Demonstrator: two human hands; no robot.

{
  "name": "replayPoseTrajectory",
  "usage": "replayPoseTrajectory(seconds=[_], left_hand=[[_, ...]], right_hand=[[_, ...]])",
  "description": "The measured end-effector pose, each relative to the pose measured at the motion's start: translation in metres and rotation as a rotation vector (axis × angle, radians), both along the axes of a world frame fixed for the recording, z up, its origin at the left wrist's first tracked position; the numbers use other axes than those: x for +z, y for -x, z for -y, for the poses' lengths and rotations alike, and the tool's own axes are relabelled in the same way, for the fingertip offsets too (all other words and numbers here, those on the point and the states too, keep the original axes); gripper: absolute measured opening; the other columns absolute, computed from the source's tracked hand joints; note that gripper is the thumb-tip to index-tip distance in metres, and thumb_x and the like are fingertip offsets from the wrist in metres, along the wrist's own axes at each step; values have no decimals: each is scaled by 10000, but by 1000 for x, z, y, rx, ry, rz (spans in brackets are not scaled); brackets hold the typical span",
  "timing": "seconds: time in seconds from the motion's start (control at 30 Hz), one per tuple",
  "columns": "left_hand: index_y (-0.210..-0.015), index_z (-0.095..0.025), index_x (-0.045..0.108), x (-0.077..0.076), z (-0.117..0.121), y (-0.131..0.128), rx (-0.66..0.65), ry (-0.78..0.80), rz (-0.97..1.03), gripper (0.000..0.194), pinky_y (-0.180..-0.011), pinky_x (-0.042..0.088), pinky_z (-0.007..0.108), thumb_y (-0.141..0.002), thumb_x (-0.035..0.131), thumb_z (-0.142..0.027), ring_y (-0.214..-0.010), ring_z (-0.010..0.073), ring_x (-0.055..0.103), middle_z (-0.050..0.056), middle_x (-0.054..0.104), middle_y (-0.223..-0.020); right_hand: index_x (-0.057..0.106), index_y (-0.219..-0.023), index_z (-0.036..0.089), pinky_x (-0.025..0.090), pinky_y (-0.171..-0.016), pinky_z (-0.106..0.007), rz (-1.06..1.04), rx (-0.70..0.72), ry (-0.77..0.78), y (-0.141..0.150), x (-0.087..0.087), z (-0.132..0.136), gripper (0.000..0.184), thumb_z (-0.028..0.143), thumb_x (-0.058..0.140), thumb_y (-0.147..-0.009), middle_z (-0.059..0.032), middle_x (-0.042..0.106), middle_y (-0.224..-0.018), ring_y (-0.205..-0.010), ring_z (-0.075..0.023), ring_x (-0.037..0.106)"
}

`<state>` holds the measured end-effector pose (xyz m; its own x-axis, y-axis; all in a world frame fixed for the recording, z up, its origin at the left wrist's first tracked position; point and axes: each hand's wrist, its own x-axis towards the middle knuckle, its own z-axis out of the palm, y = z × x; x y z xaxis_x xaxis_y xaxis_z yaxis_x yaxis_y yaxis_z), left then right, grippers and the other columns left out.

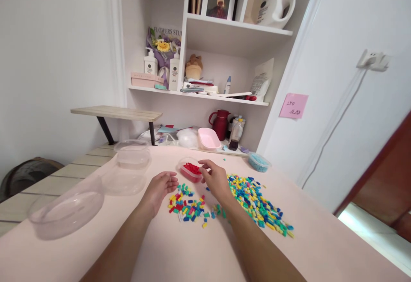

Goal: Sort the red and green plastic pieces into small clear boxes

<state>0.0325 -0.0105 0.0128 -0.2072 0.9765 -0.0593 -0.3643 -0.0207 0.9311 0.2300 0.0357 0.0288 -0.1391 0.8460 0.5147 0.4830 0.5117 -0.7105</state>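
A small clear tub point(194, 178) filled with red pieces point(192, 168) stands near the middle of the pink table. My right hand point(215, 180) is at the tub's right rim, index finger and thumb apart; whether they touch the rim I cannot tell. Left of the tub, my left hand point(163, 189) is held sideways above the table, fingers loosely bent, with nothing visible in it. Between my forearms lies a loose scatter of small coloured blocks point(189, 207). A larger heap of mixed coloured blocks point(257, 200) spreads to the right of my right hand.
Clear plastic containers point(67, 213) and clear lids point(123, 183) lie on the left. A tub of light blue pieces point(258, 162) sits at the back right. Behind are a pink tray point(209, 138), a red jug point(220, 124), a bottle point(236, 134) and a small wooden stand point(117, 112).
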Motion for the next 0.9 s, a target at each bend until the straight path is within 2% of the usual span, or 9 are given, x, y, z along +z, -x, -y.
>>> replayPoseTrajectory(seconds=[0.17, 0.27, 0.47, 0.53, 0.7, 0.9], left_hand=[[-837, -121, 676, -1, 0, 0, 0, 2, -8, 115, -716, 550, 300, -832, 562, -139, -669, 152, 673, 99, 694, -724], [-853, -116, 676, 0, 1, 0, -4, 6, -12, 121, -719, 550, 304, -832, 560, -146, -679, 156, 675, 102, 699, -735], [-851, -120, 667, 1, 3, -1, -7, 14, -10, 124, -709, 543, 287, -840, 547, -147, -660, 141, 664, 85, 689, -715], [-848, -121, 666, 1, 2, -1, -10, 16, -12, 130, -712, 542, 287, -846, 539, -147, -662, 139, 663, 83, 688, -715], [-847, -122, 665, 0, 0, -1, -10, 19, -22, 139, -708, 541, 285, -852, 529, -150, -662, 137, 662, 82, 686, -718], [-840, -122, 665, 0, 1, -2, -15, 25, -37, 166, -697, 537, 278, -861, 502, -146, -658, 133, 661, 79, 684, -726]], right_hand=[[689, -993, 203, 495, -616, -265, 37, 48, -13, 2, 5, 8, 272, 298, 464, -874, -12, 695, -756, -579, -145, 619], [707, -951, 202, 486, -625, -254, 106, 195, 9, 7, 8, 16, 250, 263, 477, -878, -8, 706, -754, -560, -132, 614], [741, -862, 255, 452, -749, -241, 458, 432, -9, 16, 7, 29, 179, 166, 600, -797, 9, 739, -865, -803, -153, 657], [742, -865, 261, 440, -732, -237, 529, 441, 22, 15, 7, 30, 174, 170, 611, -795, 16, 741, -840, -784, -148, 654], [741, -853, 267, 407, -696, -244, 586, 358, 49, 12, 10, 30, 125, 244, 627, -807, 24, 739, -817, -770, -153, 639], [737, -856, 300, 368, -641, -240, 707, 354, 106, 15, 6, 30, 119, 289, 669, -759, 51, 735, -823, -758, -147, 629]])
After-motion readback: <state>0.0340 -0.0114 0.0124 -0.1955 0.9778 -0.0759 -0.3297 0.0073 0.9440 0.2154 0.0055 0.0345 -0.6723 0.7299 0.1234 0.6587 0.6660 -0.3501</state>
